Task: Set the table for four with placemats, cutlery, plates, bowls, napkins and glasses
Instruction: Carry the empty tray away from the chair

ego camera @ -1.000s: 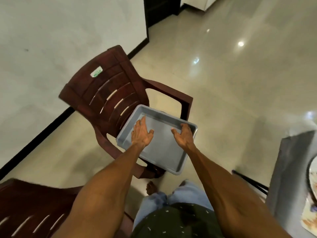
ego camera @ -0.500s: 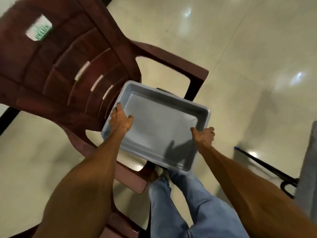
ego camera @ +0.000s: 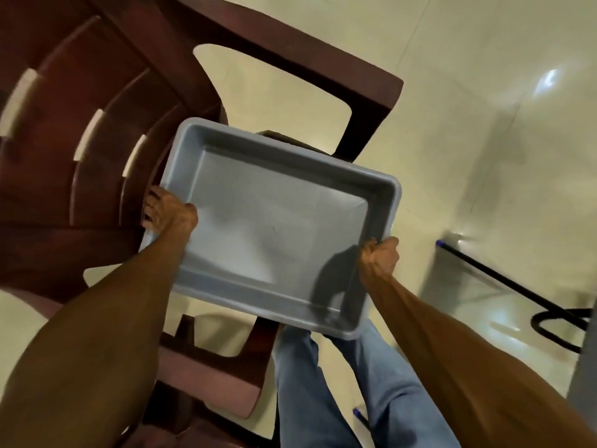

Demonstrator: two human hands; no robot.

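Observation:
A grey plastic tray (ego camera: 277,227) with nothing in it lies over the seat of a dark red plastic chair (ego camera: 80,130). My left hand (ego camera: 169,211) grips the tray's left rim, fingers curled over the outer side next to the chair back. My right hand (ego camera: 379,257) grips the right rim near the tray's front corner. No placemats, cutlery, plates, bowls, napkins or glasses show in this view.
The chair's armrest (ego camera: 323,59) runs behind the tray. A second dark red chair (ego camera: 206,383) edge sits low at the front. My legs in blue jeans (ego camera: 339,392) stand under the tray. A black rod and loop (ego camera: 529,295) lies on the shiny floor at right, by a grey edge (ego camera: 586,367).
My hands went from lying flat inside the tray to gripping its two side rims. The view has dropped closer to the chair and tray.

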